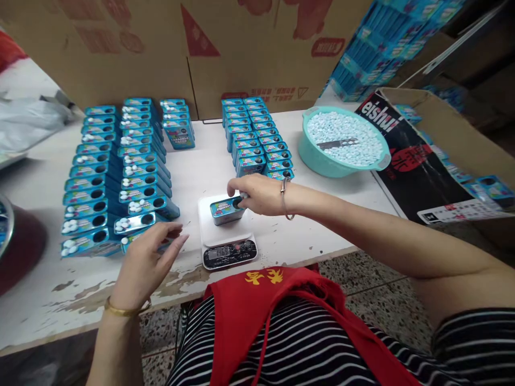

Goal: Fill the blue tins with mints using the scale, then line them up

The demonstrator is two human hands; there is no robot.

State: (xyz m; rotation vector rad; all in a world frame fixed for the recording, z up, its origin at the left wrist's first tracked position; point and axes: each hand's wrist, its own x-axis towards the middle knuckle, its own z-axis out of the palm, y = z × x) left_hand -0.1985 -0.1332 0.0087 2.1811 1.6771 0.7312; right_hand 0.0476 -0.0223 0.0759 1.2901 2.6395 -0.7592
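Note:
A white digital scale [210,231] stands in front of me with a blue tin [225,210] lying on its platform, round dark opening on the right. My right hand [259,194] is over that opening, fingers curled and closed; a small pale bit shows at the fingertips, too small to name. Thumb and fingers of my left hand [151,254] are apart and hold nothing. It hovers beside the near end of a row of blue tins [147,171] topped with small white candies, partly covering the nearest one. The scale's display is lit, its digits hard to read.
More blue tins stand in rows at far left [96,182] and behind the scale [251,136]. A turquoise basin [330,167] of white candies holds a flat metal strip [338,143]. A cardboard box [257,64] backs the table; an open carton [450,123] sits right, a metal bowl [8,225] left.

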